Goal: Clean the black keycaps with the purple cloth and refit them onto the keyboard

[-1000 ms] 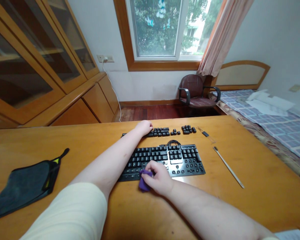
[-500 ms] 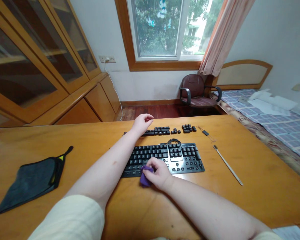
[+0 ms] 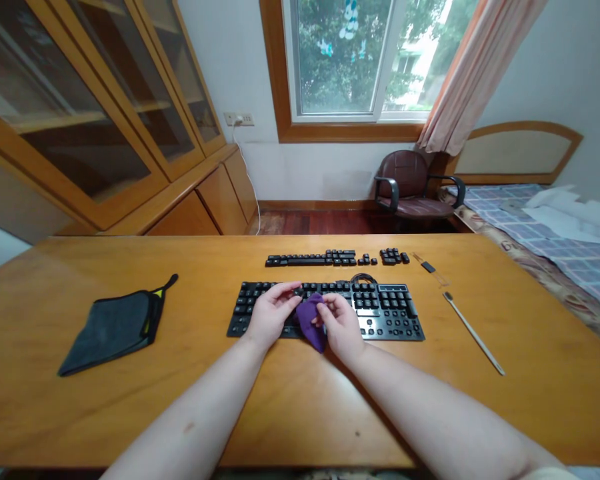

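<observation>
A black keyboard (image 3: 395, 327) lies on the desk, with bare switches showing along its lower rows. My left hand (image 3: 273, 312) is over its middle-left part, thumb and forefinger closed around what looks like a small black keycap (image 3: 298, 292), hard to separate from the dark keys behind. My right hand (image 3: 343, 327) pinches a purple cloth (image 3: 311, 320), which hangs over the keyboard's front edge close to the left fingertips. Behind the keyboard, removed black keycaps (image 3: 300, 260) sit in rows and small groups.
On the wooden desk (image 3: 230, 413), a dark grey folded cloth (image 3: 113, 330) lies at left. To the right are a thin-handled brush (image 3: 475, 333) and a wire keycap puller (image 3: 429, 267). A coiled cable (image 3: 364, 278) lies behind the keyboard. Beyond stands a chair (image 3: 405, 183).
My left hand has come back from the loose keycap rows to the keyboard, beside the cloth. My right hand has lifted the cloth slightly up and right. The view has shifted left.
</observation>
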`<state>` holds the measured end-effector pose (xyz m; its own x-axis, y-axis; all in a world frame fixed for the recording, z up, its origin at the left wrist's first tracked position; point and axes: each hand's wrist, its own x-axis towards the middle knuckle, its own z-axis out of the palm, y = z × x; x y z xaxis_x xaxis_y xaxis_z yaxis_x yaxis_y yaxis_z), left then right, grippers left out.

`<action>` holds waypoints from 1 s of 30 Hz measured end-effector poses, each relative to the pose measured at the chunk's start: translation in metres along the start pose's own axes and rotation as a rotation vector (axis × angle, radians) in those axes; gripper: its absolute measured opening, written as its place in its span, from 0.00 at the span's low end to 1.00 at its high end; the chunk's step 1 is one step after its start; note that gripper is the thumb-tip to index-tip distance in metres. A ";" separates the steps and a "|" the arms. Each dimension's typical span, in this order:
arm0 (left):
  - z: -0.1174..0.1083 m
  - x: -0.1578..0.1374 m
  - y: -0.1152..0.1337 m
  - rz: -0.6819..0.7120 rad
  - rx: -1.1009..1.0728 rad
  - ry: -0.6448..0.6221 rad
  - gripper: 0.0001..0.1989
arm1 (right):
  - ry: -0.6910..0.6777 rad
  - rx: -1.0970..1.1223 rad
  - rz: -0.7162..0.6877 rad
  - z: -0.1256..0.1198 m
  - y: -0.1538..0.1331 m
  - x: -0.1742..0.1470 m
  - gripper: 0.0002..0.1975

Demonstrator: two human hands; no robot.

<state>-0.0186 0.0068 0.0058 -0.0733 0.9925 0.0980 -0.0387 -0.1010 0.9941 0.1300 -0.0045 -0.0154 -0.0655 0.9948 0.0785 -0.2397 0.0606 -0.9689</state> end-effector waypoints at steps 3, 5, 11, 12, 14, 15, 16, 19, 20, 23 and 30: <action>0.000 0.003 -0.005 0.055 0.027 -0.028 0.18 | 0.005 0.019 -0.024 -0.001 -0.004 0.002 0.09; 0.001 0.004 -0.006 0.078 0.046 -0.048 0.16 | -0.015 0.025 -0.025 -0.003 -0.006 0.002 0.10; 0.002 0.000 -0.003 0.108 0.152 -0.140 0.12 | -0.049 0.005 0.006 -0.005 -0.006 0.001 0.11; 0.001 0.000 -0.002 0.116 0.161 -0.149 0.11 | -0.049 -0.001 0.012 -0.005 -0.006 0.001 0.11; 0.002 0.000 -0.001 0.107 0.147 -0.160 0.11 | -0.059 -0.010 0.022 -0.005 -0.006 0.001 0.11; 0.002 0.001 -0.001 0.085 0.122 -0.163 0.11 | -0.068 -0.013 0.027 -0.004 -0.006 0.002 0.11; 0.003 0.001 -0.001 0.055 0.089 -0.162 0.12 | -0.074 -0.013 0.031 -0.004 -0.005 0.002 0.12; 0.004 0.002 0.000 -0.033 0.006 -0.134 0.12 | -0.057 -0.002 0.038 -0.004 -0.005 0.002 0.13; 0.004 0.002 0.000 -0.038 -0.002 -0.122 0.11 | -0.044 0.003 0.038 -0.004 -0.004 0.002 0.12; 0.004 0.002 0.001 0.030 0.027 -0.114 0.06 | -0.028 0.014 0.031 -0.003 -0.005 0.001 0.12; 0.004 0.000 0.005 -0.019 0.032 -0.118 0.03 | -0.026 0.015 -0.027 -0.003 -0.009 0.000 0.10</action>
<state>-0.0148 0.0068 0.0113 0.0446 0.9957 0.0817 -0.0071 -0.0814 0.9967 0.1346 -0.0045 -0.0071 -0.0841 0.9903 0.1106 -0.2560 0.0858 -0.9629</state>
